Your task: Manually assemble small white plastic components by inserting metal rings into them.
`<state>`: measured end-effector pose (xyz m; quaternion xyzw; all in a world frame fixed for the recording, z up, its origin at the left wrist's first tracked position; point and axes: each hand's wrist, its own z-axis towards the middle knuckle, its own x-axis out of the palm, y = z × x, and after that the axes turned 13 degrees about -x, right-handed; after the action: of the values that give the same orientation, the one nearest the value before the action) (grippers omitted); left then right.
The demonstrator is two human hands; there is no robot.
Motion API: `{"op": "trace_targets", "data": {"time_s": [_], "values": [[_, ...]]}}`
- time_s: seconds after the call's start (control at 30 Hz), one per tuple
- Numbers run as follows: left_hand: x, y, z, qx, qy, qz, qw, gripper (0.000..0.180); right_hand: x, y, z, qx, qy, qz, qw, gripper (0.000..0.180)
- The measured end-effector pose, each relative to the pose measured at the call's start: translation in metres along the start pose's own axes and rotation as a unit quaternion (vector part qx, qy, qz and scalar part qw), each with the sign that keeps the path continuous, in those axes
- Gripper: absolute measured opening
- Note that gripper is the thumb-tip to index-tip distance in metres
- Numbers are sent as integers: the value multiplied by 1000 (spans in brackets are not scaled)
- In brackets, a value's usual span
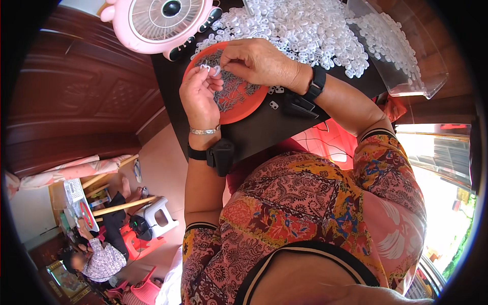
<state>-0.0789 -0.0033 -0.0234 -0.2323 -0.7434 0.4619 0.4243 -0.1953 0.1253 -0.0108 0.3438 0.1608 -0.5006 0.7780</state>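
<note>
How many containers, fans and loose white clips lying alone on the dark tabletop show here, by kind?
Orange round tray: 1
Clear plastic bin: 1
Pink fan: 1
Loose white clips on the dark table, beside the tray: 3
Total: 6

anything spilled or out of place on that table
Two small white plastic pieces lie loose on the dark table, outside the orange plate and apart from the big white heap. They sit beside the right hand wrist. Nothing else looks spilled or damaged.
</note>
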Motion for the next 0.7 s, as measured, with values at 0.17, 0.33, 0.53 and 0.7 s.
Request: {"op": "trace_targets", "data": {"time_s": [0.17,0.33,0.53,0.7], "values": [[-3,1,2,-3,9,-1,1000,14,-1,1,0,6,17,19,1000,10],[-3,1,2,-2,8,-12,1000,14,0,1,-1,7,22,20,1000,10],[-2,1,2,1,18,-12,1000,14,-1,3,-1,-22,48,67,996,10],[-2,0,1,13,3,-10,1000,13,1,-2,-5,-40,130,23,990,10]]}}
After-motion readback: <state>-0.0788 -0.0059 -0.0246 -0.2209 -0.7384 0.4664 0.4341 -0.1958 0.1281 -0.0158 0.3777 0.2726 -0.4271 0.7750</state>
